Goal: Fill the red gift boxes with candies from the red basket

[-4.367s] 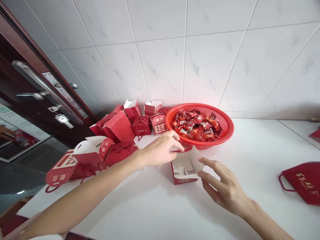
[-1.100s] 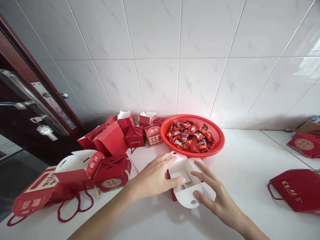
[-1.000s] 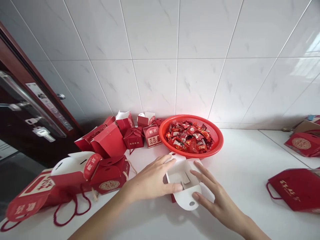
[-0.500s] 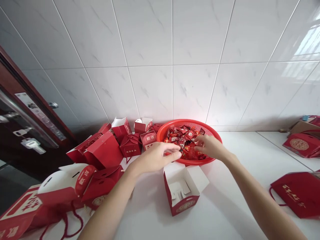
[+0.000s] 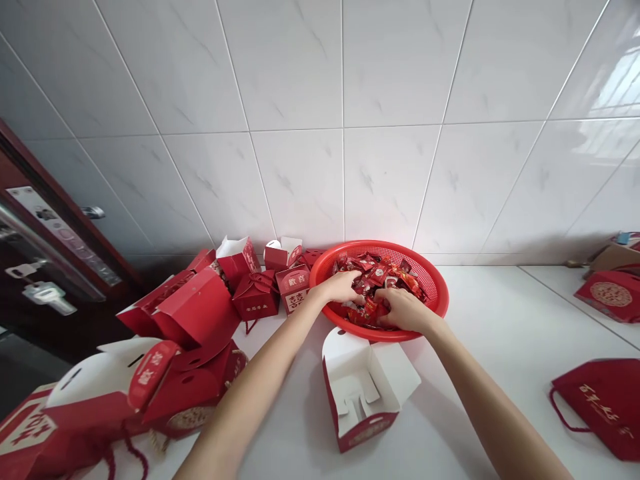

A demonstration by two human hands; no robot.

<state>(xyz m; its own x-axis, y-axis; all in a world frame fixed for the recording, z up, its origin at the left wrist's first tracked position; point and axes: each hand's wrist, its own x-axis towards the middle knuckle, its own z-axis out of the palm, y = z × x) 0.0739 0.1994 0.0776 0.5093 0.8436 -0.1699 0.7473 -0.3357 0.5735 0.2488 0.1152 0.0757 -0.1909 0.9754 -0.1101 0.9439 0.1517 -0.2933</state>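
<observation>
A round red plastic basket (image 5: 434, 287) by the wall holds many wrapped candies (image 5: 373, 273), mostly red. My left hand (image 5: 341, 288) reaches over its left rim, thumb and fingers apart, tips touching candies. My right hand (image 5: 404, 309) reaches in over the front right side, fingers curved and spread from the thumb against the candies. Some fingertips of both hands are hidden among the wrappers. In front of the basket an open red gift box (image 5: 361, 437) with a white inside stands on the white counter, its flaps folded outward; no candy shows in it.
Several red gift boxes (image 5: 256, 293) crowd the counter's left side, some with lids up and cords hanging. A red box with a cord handle (image 5: 600, 407) lies at the right, more boxes (image 5: 610, 293) behind it. White tiled wall (image 5: 300, 180) at the back; door with keys (image 5: 47, 293) at far left.
Both hands have gone from hovering over the basket down into the candies. My left hand has moved forward from the front rim. The view has shifted slightly.
</observation>
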